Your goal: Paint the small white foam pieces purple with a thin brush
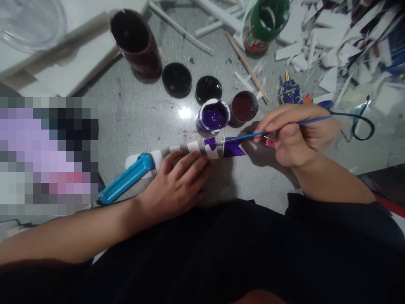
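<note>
My right hand [295, 135] pinches a paintbrush [243, 136] by its thin blue handle. The brush tip touches a small white piece [212, 153] whose upper part is covered in purple paint. Flat on the table, fingers slightly bent, my left hand [182, 179] reaches the lower edge of that piece; whether it presses on it I cannot tell. More white pieces [193, 147] lie by its fingertips. To the right sits a fully purple piece [233, 147] with a notched end. Just above stands an open pot of purple paint [215, 115], beside a pot of dark reddish-brown paint [244, 107].
Two black lids [176, 79], a dark jar [136, 44] and a green jar [265, 25] stand beyond the pots. White scraps [332, 38] heap at upper right, near a wooden stick [248, 67]. A blue plastic tool [126, 179] lies left of my left hand.
</note>
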Demonstrator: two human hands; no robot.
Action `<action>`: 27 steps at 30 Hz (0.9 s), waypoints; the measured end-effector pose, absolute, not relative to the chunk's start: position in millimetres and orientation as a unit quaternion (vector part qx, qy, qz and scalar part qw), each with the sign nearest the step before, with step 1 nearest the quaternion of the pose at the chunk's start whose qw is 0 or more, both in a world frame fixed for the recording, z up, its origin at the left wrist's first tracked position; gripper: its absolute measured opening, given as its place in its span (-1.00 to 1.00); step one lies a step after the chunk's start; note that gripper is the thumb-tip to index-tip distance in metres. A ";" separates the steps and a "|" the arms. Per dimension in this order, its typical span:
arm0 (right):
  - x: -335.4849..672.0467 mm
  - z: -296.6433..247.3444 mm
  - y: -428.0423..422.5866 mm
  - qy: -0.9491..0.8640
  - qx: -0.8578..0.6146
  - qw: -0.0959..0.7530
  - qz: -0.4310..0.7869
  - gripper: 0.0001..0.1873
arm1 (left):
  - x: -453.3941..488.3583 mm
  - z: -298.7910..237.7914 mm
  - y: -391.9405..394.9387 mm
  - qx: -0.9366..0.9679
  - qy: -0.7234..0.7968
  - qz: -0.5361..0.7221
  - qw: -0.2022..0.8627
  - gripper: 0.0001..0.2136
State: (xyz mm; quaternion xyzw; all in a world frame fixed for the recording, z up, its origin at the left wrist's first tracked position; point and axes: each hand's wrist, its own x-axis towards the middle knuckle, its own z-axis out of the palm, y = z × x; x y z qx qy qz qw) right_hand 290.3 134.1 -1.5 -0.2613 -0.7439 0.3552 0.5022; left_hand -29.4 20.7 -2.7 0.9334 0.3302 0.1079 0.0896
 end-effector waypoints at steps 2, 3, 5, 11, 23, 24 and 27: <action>290.6 -2.3 133.7 -0.749 -0.262 0.495 0.353 -0.78 | -29.2 -2.7 20.8 0.933 0.331 0.104 0.092 -0.40; 290.6 -3.3 133.4 -0.749 -0.267 0.497 0.346 -0.79 | -29.2 -2.6 20.7 0.933 0.333 0.101 0.096 -0.39; 290.1 -5.5 132.8 -0.747 -0.277 0.503 0.335 -0.80 | -29.4 -2.7 20.6 0.932 0.334 0.097 0.100 -0.38; 290.4 -1.9 133.8 -0.734 -0.279 0.508 0.353 -0.77 | -30.2 -4.4 18.9 0.930 0.336 0.102 0.107 -0.37; 292.1 -3.5 133.4 -0.750 -0.259 0.484 0.369 -0.80 | -28.7 -2.3 20.1 0.934 0.333 0.093 0.094 -0.38; 292.0 -3.8 133.4 -0.754 -0.263 0.481 0.362 -0.80 | -29.1 -2.9 19.6 0.933 0.335 0.089 0.097 -0.37; 291.7 -4.9 133.3 -0.754 -0.273 0.491 0.341 -0.81 | -30.1 -5.1 17.9 0.929 0.343 0.091 0.106 -0.36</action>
